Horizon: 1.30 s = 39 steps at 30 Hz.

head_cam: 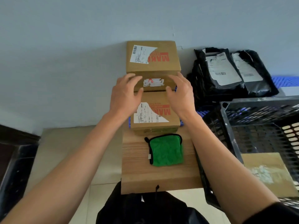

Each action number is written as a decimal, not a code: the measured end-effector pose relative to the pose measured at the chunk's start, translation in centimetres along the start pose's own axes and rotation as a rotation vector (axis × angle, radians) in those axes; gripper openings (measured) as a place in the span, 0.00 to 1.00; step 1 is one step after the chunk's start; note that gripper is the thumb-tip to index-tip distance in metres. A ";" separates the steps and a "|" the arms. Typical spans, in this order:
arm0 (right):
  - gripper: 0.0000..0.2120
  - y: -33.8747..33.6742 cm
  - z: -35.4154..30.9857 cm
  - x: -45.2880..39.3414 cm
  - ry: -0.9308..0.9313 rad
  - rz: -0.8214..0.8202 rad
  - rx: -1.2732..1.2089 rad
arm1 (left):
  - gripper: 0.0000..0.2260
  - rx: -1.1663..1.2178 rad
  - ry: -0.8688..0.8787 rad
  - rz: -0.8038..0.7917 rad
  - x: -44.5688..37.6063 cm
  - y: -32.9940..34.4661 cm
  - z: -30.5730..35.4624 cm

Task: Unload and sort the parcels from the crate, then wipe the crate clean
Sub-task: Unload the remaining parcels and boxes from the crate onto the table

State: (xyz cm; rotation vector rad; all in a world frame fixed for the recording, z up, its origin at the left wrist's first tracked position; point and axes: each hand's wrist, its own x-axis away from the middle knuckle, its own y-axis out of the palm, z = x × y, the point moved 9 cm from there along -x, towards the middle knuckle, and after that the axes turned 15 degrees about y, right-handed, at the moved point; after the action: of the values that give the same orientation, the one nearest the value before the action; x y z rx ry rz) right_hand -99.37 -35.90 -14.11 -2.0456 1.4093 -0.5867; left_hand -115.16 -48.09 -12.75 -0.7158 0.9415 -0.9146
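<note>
Two brown cardboard parcels with torn white labels and red print sit in a row. The far parcel (153,57) stands taller, against the wall; the near parcel (155,113) lies lower in front of it. My left hand (124,92) and my right hand (181,92) rest on the far parcel's front face, fingers spread, thumbs at the gap between the two. At the right stands a black slatted crate (258,101) with one cardboard parcel (267,168) lying in it. A green cloth (166,151) lies on the wooden table (158,178).
Black plastic mailer bags (226,73) with white labels are piled at the back right on a blue mat (281,80). The wall runs right behind the parcels. A dark cabinet (13,159) stands low at the left. The crate's wall borders the table's right side.
</note>
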 end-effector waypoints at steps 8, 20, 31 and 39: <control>0.17 -5.3 -1.3 7.4 -0.014 0.003 -0.081 | 0.15 0.146 0.054 0.008 4.1 -2.4 6.1; 0.16 -17.2 1.8 18.1 0.061 0.090 0.017 | 0.14 0.337 0.156 -0.043 8.9 -2.9 17.2; 0.21 -27.2 14.0 19.2 0.267 0.024 0.236 | 0.13 0.390 0.340 -0.146 7.2 1.8 29.4; 0.29 -29.7 25.3 14.2 0.362 -0.163 0.372 | 0.15 0.354 0.329 -0.374 4.6 11.0 37.7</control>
State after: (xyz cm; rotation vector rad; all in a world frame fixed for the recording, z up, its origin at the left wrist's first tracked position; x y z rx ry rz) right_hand -57.91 -35.67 -12.14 -1.8202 1.2123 -1.2403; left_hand -76.29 -42.75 -7.65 -0.4475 0.9109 -1.5209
